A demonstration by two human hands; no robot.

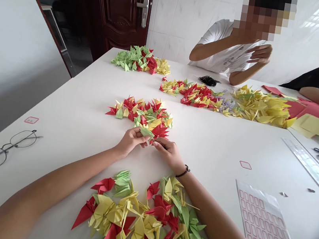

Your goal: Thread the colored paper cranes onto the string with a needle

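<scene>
Between the thumb and fingers of my left hand (130,142) is a light green folded paper crane (147,133). My right hand (171,153) is closed in a pinch right beside that crane; what its fingertips hold is too small to make out. Just beyond both hands lies a winding string of red, yellow and green paper cranes (144,113), its near end reaching my fingers. Nearer to me, between my forearms, a heap of loose paper cranes (141,220) in the same colours covers the table.
Eyeglasses (5,149) lie on the white table (66,121) at left. At right are a sticker sheet (266,227) and a clear ruler (313,170). Farther back are more cranes (260,104), black thread (209,80) and a seated person (218,44) with raised hands.
</scene>
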